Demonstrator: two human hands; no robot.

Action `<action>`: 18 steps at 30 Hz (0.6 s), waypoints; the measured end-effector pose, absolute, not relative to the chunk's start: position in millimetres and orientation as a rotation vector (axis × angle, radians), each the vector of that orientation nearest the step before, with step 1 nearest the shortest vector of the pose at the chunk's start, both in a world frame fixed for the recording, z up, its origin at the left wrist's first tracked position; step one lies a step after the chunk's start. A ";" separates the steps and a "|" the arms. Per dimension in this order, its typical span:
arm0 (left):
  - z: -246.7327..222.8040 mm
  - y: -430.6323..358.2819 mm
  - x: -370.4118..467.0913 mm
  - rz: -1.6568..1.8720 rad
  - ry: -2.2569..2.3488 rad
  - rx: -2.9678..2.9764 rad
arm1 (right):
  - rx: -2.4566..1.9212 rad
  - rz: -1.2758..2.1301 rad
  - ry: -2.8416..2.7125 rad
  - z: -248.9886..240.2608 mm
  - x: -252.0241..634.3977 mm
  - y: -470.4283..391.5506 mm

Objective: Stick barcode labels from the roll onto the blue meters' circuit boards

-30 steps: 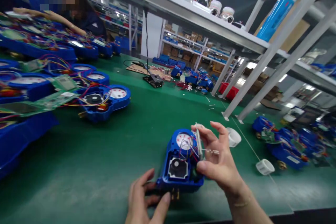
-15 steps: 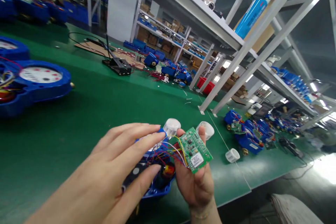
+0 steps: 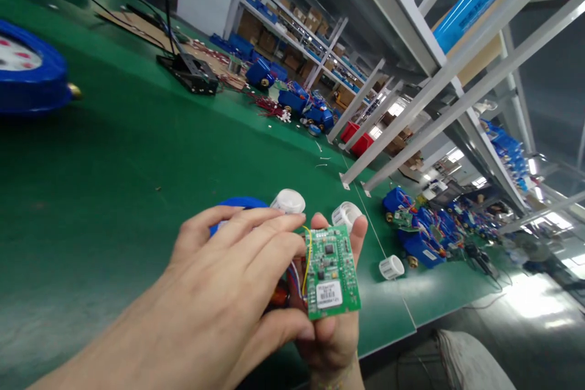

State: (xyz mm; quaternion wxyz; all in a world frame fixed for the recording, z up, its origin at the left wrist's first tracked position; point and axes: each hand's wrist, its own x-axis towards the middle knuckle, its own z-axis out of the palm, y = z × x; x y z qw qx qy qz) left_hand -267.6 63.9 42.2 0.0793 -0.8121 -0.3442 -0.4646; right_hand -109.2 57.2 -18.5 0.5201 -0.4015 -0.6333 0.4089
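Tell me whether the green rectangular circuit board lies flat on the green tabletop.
No: the right hand holds the green rectangular circuit board above the green tabletop.

Left hand (image 3: 228,280) hides most of the blue housing (image 3: 244,202), fine print on green board's (image 3: 338,262) white label (image 3: 329,294) is unreadable, left-edge blue unit (image 3: 27,90) is cut off.

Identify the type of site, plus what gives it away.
Probably an electronics assembly workshop. The right hand holds a labelled green circuit board with wires, blue housings with exposed wiring sit on a long green bench, and stocked shelving stands behind.
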 end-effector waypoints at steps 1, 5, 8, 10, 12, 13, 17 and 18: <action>42.9 64.0 -267.0 -1.404 -1.023 -2.433 | -0.933 0.993 -1.503 -20.9 -107.9 56.9; 40.0 58.3 -267.4 -1.464 -1.087 -2.486 | -0.879 1.006 -1.472 -27.0 -105.6 56.6; 36.2 54.2 -267.8 -1.458 -1.218 -2.577 | -0.977 0.956 -1.515 -26.3 -106.4 57.2; 34.7 54.3 -267.3 -1.487 -1.244 -2.599 | -0.945 0.962 -1.524 -25.1 -107.0 57.6; 33.7 55.4 -266.7 -1.522 -1.242 -2.597 | -0.894 0.977 -1.523 -24.5 -107.3 57.7; 33.0 55.8 -266.6 -1.527 -1.232 -2.598 | -0.894 0.978 -1.526 -24.3 -107.4 57.7; 28.1 54.7 -267.5 -1.596 -1.244 -2.551 | -0.940 0.957 -1.542 -22.9 -108.4 56.8; 27.1 54.2 -267.8 -1.625 -1.260 -2.532 | -0.898 0.964 -1.540 -22.2 -108.8 56.6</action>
